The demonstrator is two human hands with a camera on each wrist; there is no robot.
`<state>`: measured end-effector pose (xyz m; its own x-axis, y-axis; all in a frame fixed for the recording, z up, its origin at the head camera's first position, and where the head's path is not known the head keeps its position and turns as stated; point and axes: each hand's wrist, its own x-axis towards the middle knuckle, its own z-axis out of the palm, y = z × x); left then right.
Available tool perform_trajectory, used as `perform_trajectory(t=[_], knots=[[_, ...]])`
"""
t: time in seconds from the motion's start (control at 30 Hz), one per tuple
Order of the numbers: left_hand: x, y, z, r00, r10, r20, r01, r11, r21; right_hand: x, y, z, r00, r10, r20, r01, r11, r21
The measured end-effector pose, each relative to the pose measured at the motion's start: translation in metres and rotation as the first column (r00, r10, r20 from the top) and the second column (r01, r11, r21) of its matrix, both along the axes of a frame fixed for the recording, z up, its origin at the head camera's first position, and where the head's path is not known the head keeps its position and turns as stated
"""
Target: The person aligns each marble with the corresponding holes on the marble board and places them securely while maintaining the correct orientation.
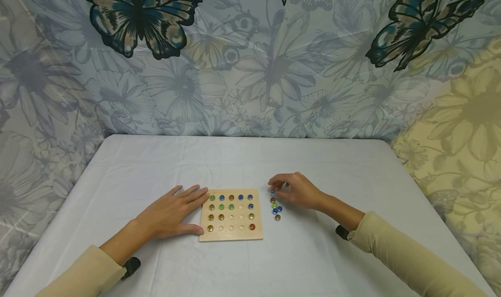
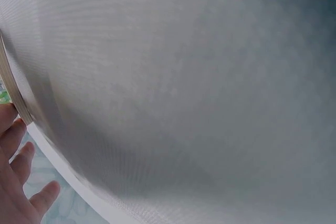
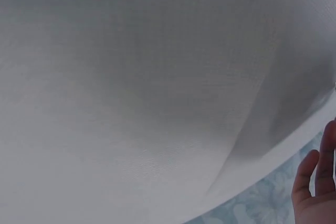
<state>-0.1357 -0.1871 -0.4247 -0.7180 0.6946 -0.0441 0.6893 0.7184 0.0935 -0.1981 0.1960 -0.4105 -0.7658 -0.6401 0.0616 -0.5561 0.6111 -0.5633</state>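
A square wooden board lies on the table, its grid of round holes partly filled with glass marbles: green, blue and amber ones and one red. My left hand lies flat with straight fingers against the board's left edge. Right of the board sits a small cluster of loose marbles. My right hand hovers over the top of that cluster, fingertips curled together at a blue marble. The left wrist view shows only fingers and cloth; the right wrist view shows fingers at its edge.
The table is covered by a white cloth, with its far edge against a flower and butterfly backdrop. Bare cloth surrounds the board on all sides.
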Motion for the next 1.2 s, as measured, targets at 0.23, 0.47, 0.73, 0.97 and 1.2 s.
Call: perform_trajectory(t=[0.23, 0.47, 0.73, 0.97, 1.2], knots=[[0.0, 0.0, 0.0, 1.0, 0.0, 0.0, 0.0, 1.0, 0.006, 0.001, -0.01, 0.0, 1.0, 0.027, 0.005, -0.027, 0.999, -0.043], [0.0, 0.0, 0.0, 1.0, -0.006, -0.005, 0.006, 1.0, 0.01, 0.005, -0.023, 0.0, 0.998, 0.065, -0.006, -0.066, 0.996, -0.053], [0.0, 0.001, 0.0, 1.0, -0.005, -0.008, 0.005, 1.0, 0.002, 0.008, -0.04, 0.003, 0.992, 0.123, -0.03, -0.125, 0.99, -0.07], [0.0, 0.0, 0.0, 1.0, -0.003, -0.005, 0.003, 1.0, -0.001, 0.011, -0.054, 0.002, 0.99, 0.14, 0.014, -0.139, 0.987, -0.079], [0.0, 0.001, 0.0, 1.0, 0.001, 0.006, -0.001, 1.0, 0.001, 0.013, -0.065, 0.002, 0.986, 0.167, 0.025, -0.164, 0.981, -0.105]])
